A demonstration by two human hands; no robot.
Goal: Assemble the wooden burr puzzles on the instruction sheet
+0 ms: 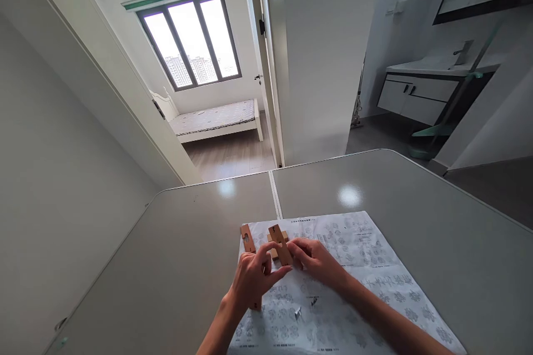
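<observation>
A brown wooden puzzle piece (282,246) with dark printed marks lies slanted across lighter wooden pieces (273,254) beneath it. My left hand (252,276) grips its near end between index finger and thumb. From the other side, the closed fingers of my right hand (310,255) hold the same group of pieces by the right edge; the fingertips are partly hidden. Left of these rests another notched wooden piece (248,238) with a cut-out. Below my left wrist, part of one more wooden piece (256,305) shows. Under everything lies a creased sheet of printed diagrams (345,266).
The grey table (179,255) has a seam (275,194) running away from me and a pale rim. Beyond it, a doorway leads to a bed (220,116) under a window. At right stand a washbasin cabinet (416,94) and a green-based pole (437,128).
</observation>
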